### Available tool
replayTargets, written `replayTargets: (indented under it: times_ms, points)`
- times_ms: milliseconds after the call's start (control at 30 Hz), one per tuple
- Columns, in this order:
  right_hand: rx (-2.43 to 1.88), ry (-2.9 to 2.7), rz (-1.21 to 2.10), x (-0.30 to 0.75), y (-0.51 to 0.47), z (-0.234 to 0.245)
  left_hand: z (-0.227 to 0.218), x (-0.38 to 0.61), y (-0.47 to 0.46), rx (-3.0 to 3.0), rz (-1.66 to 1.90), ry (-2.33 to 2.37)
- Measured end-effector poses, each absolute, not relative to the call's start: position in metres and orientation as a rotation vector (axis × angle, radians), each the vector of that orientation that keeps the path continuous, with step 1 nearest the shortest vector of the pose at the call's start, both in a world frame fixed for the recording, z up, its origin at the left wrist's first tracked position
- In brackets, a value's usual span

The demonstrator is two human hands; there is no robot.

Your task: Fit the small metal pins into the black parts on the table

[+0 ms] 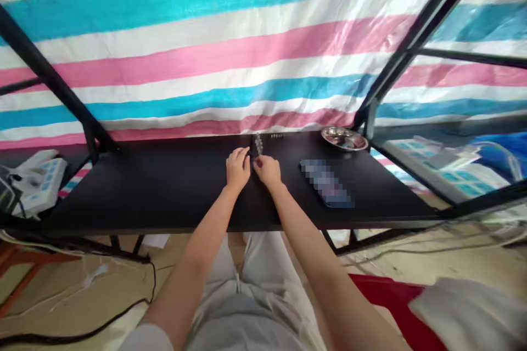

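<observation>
In the head view, a small black piece (pixel 253 146) lies on the black tabletop, hard to tell from the surface beneath it. A short row of shiny metal or clear parts (pixel 258 143) runs along its right side. My left hand (pixel 237 169) is at the left edge of this piece, fingers bent and thumb close against it. Just to the right, my right hand (pixel 268 170) is closed, with thumb and forefinger pinched at the near end of the row. Whatever sits in that pinch is too small to make out.
Several tiny metal parts (pixel 276 136) stand in a line at the table's back edge. A round metal dish (pixel 345 139) sits at back right, and a blurred-out flat object (pixel 327 184) lies nearer. Black frame bars (pixel 391 77) rise beside the table (pixel 164 192); striped sheeting hangs behind.
</observation>
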State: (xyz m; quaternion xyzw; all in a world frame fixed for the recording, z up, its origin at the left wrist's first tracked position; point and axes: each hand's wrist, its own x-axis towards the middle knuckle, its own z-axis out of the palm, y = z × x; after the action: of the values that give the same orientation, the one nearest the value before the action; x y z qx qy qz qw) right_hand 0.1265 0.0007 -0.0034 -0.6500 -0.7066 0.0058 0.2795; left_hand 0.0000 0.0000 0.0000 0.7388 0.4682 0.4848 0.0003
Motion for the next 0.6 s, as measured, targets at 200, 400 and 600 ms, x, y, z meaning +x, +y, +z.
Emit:
replayTargets:
  times_ms: [200, 400, 600]
  points:
    - [-1.697, -1.852, 0.04, 0.1247, 0.0053, -0.0082, 0.001, 0.004, -0.0051, 2.372, 1.456, 1.475]
    - [-1.617, -1.798, 0.068, 0.1234, 0.0061, -0.0095, 0.004, 0.0037, -0.0064, 2.257, 1.551, 1.449]
    - [-1.545, -1.823, 0.075, 0.1214, 0.0034, -0.0069, 0.0044, 0.0029, -0.0015, 1.963, 1.739, 1.307]
